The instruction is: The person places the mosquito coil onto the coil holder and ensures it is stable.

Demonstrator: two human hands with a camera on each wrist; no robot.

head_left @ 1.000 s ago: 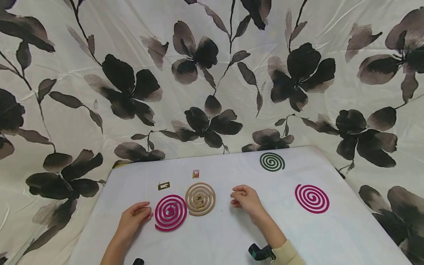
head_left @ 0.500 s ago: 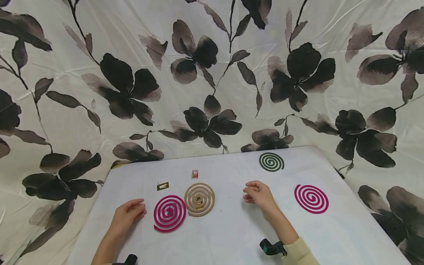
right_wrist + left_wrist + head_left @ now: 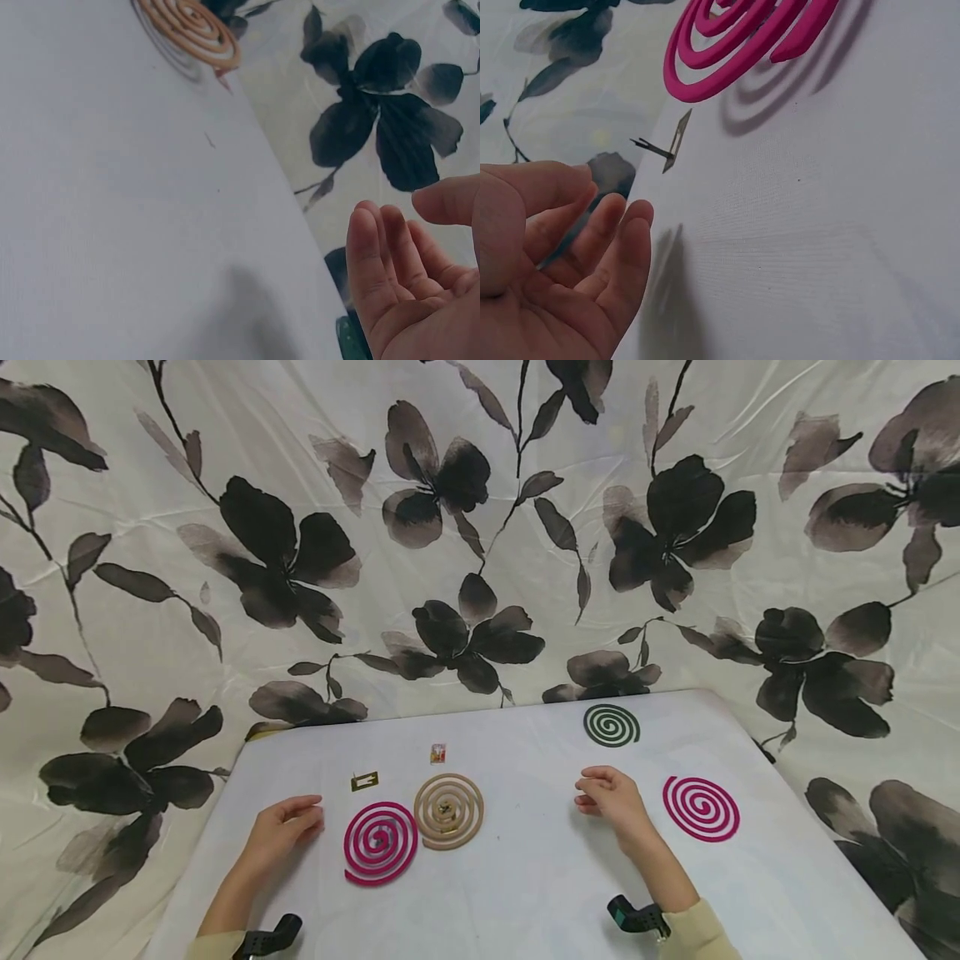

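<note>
My left hand (image 3: 281,833) hovers over the white table left of a pink mosquito coil (image 3: 381,841), its fingers relaxed and holding nothing. In the left wrist view that coil stands raised, casting a shadow below. Against its right side sits a tan mosquito coil (image 3: 447,812) with a small gold metal piece at its centre. Behind the pink coil lies a flat gold metal coil stand (image 3: 365,781), one prong bent up in the left wrist view. My right hand (image 3: 617,803), loose-fingered with nothing in it, hangs between the tan coil and a second pink coil (image 3: 702,810).
A dark green coil (image 3: 611,726) lies near the table's back edge. A small red and yellow item (image 3: 438,753) lies behind the tan coil. A floral cloth (image 3: 465,543) hangs behind the white table (image 3: 517,893). Both wrists carry black cameras.
My hands have drawn apart: the left moved left, away from the near pink coil, and the right moved right, away from the tan coil. The coils have stayed in place.
</note>
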